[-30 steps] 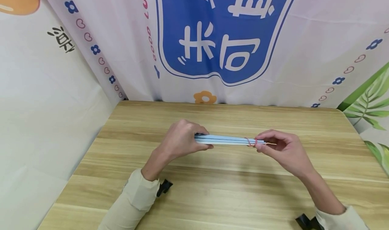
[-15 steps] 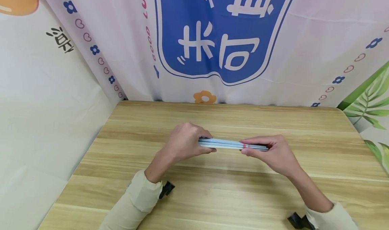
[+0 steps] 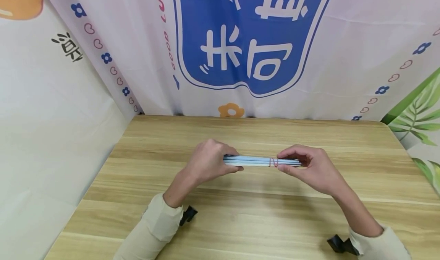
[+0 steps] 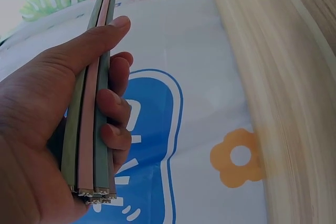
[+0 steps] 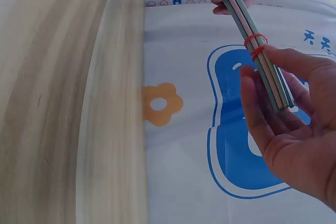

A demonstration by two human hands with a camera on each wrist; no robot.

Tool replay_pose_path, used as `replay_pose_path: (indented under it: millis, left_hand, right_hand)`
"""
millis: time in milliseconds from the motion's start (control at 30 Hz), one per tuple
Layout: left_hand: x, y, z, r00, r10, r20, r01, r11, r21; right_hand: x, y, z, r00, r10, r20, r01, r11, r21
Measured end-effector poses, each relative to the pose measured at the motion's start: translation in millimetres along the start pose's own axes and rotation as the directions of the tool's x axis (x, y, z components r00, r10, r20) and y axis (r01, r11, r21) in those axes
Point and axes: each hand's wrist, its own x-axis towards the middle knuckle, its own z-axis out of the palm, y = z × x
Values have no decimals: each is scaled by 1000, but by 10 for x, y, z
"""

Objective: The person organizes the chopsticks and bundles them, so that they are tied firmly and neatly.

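Observation:
A bundle of long, slim chopsticks [image 3: 251, 160] is held level above the table, pale blue in the head view and green, pink and blue-grey in the left wrist view. My left hand [image 3: 206, 160] grips its thicker end, thumb on one side and fingers wrapped round the other. Towards the thinner end, a red rubber band [image 5: 256, 45] is looped round the sticks in a couple of turns. My right hand [image 3: 311, 168] has thumb and fingers round the bundle just beyond the band, with the thumb tip right at the band in the right wrist view.
Below lies a wood-grain tabletop [image 3: 220, 222]. A printed cloth [image 3: 343, 61] with a blue sign hangs behind its far edge, and a white sheet [image 3: 51, 138] hangs along the left. Small black devices [image 3: 188, 215] sit by both wrists.
The rubber band has moved left along the chopsticks, away from their thin tips. My right hand shifted left with it, then slightly back right. My left hand has barely moved.

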Motion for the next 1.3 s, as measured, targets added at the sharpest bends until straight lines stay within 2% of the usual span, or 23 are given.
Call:
replay_pose_path:
  millis: [267, 367, 533, 700, 933, 1167, 1300]
  left_hand:
    - [16, 53, 33, 999, 24, 32, -25, 999, 28]
    - [27, 80, 61, 998, 27, 50, -28, 999, 17]
    - [33, 110, 86, 999, -7, 50, 7, 1000, 10]
    - [36, 115, 103, 999, -23, 23, 23, 1000, -7]
    - [33, 100, 76, 999, -33, -24, 32, 999, -32]
    - [31, 109, 64, 999, -42, -3, 42, 998, -50]
    - [33, 120, 61, 999, -44, 7, 45, 998, -46]
  right_hand:
    - [7, 41, 111, 1000, -9, 23, 7, 999, 50]
    - [20, 12, 184, 999, -1, 35, 0, 1000, 21]
    - [59, -44, 249, 1000, -4, 25, 5, 999, -43]
    - [78, -80, 175, 998, -63, 25, 65, 992, -105]
    - [50, -63, 24, 989, -148, -15, 141, 965, -222]
    - [60, -23, 110, 974, -223, -37, 211, 956, -202]
    - [65, -37, 163, 973, -227, -38, 215, 957, -196]
